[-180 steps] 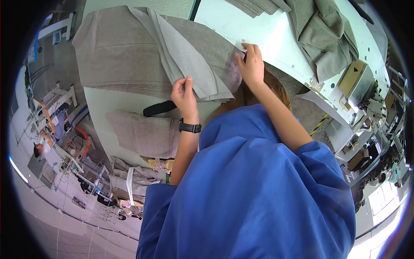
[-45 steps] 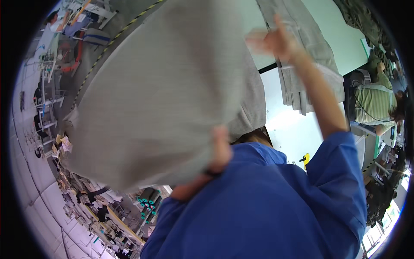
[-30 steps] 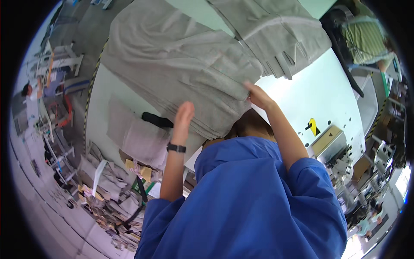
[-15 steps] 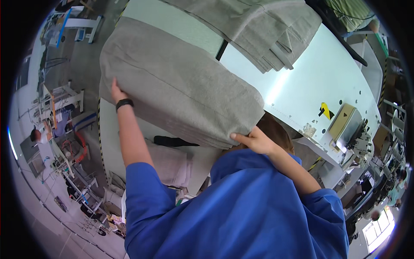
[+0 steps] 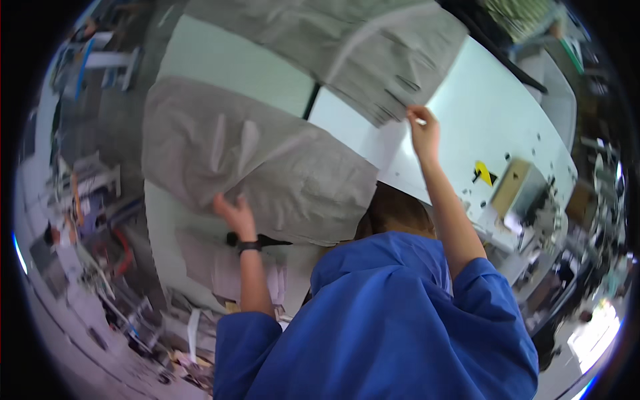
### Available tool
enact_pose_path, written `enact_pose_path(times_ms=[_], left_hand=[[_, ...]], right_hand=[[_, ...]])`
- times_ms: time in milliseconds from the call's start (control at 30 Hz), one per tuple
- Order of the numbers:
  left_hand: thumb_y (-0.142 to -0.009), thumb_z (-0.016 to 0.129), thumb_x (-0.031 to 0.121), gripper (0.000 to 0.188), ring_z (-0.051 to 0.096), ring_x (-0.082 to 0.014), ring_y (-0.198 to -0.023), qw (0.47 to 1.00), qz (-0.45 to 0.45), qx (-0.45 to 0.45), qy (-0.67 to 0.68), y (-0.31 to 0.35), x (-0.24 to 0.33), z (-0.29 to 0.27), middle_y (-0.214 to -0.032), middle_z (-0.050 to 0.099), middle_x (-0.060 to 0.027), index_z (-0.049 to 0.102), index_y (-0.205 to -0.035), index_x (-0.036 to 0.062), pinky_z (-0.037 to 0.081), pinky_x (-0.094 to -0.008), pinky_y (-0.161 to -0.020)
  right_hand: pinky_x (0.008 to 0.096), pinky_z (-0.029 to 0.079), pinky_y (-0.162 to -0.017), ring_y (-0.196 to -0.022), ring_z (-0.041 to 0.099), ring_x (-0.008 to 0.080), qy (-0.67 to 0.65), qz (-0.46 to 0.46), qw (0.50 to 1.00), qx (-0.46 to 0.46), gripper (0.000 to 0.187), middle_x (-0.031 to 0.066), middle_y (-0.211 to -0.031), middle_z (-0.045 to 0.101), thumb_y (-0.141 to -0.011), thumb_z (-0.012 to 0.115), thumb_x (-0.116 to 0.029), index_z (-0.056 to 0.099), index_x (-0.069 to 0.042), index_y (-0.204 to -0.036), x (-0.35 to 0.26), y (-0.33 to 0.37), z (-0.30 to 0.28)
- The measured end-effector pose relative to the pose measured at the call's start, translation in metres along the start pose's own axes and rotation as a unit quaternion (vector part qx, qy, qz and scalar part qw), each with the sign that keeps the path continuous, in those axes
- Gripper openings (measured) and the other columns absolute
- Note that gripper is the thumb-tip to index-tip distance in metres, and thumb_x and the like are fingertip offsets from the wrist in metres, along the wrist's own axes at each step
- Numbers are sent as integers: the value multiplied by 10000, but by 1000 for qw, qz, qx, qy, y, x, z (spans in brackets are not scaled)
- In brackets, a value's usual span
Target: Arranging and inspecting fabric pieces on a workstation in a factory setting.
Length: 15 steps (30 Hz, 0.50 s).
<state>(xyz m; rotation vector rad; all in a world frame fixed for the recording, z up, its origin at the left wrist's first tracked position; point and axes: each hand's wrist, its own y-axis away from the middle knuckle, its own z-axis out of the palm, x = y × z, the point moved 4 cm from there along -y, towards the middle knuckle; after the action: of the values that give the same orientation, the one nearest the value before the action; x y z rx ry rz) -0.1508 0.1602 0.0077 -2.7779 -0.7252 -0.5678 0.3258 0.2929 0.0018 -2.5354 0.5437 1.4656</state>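
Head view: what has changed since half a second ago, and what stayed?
The right hand let go of the near cloth and moved forward to the far pile; the left hand shifted rightward along the cloth, now more wrinkled. The yellow marker stayed.

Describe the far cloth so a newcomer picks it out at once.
Start at the pale table and look past the near cloth, by the left hand, to the top of the picture. The far cloth lies there, one corner close to the right hand. Unlike the near cloth, it shows narrow layered edges at that end.
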Motion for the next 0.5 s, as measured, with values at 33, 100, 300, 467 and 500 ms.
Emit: enact_pose_path(times_ms=[33, 100, 300, 467, 500], left_hand=[[-730, 649, 95, 591, 324, -382, -1205, 996, 49, -50, 49, 12, 32, 9, -1277, 358, -232, 356, -1225, -42, 258, -438, -1014], [-774, 629, 177, 569, 299, -363, -1241, 989, 99, -65, 84, 33, 98, 24, -1301, 348, -223, 356, -1238, -6, 245, -425, -1031], [-789, 606, 212, 567, 356, -371, -1200, 923, 251, -140, 255, 15, 269, 81, -1312, 359, -204, 359, -1242, -21, 311, -430, -991], [-784, 609, 220, 529, 407, -344, -1160, 903, 313, -159, 248, -19, 352, 146, -1285, 407, -173, 405, -1209, -19, 366, -404, -947], [-782, 612, 216, 509, 422, -338, -1145, 905, 329, -155, 221, -24, 362, 158, -1279, 418, -163, 425, -1192, -18, 383, -396, -932]], right_hand=[[288, 467, -667, -757, 573, 154, 43, -21, 998, 34, 223, 91, -754, 615, -820, 602, -155, 586, 7, -974, -5, -25, 6], [301, 467, -637, -719, 585, 176, 126, 34, 991, -38, 334, 86, -748, 624, -789, 608, -133, 545, -11, -1094, -2, -54, 27], [384, 469, -616, -668, 607, 277, 169, -83, 948, -256, 403, 139, -759, 625, -730, 532, -52, 560, -145, -1121, 18, -25, 67], [378, 478, -646, -686, 599, 279, 107, -30, 953, -280, 349, 139, -796, 613, -754, 559, -69, 567, -106, -1100, 20, -16, 32], [368, 478, -662, -720, 595, 270, 67, -20, 967, -246, 344, 125, -811, 606, -756, 582, -86, 559, -88, -1100, 17, -24, 21]])
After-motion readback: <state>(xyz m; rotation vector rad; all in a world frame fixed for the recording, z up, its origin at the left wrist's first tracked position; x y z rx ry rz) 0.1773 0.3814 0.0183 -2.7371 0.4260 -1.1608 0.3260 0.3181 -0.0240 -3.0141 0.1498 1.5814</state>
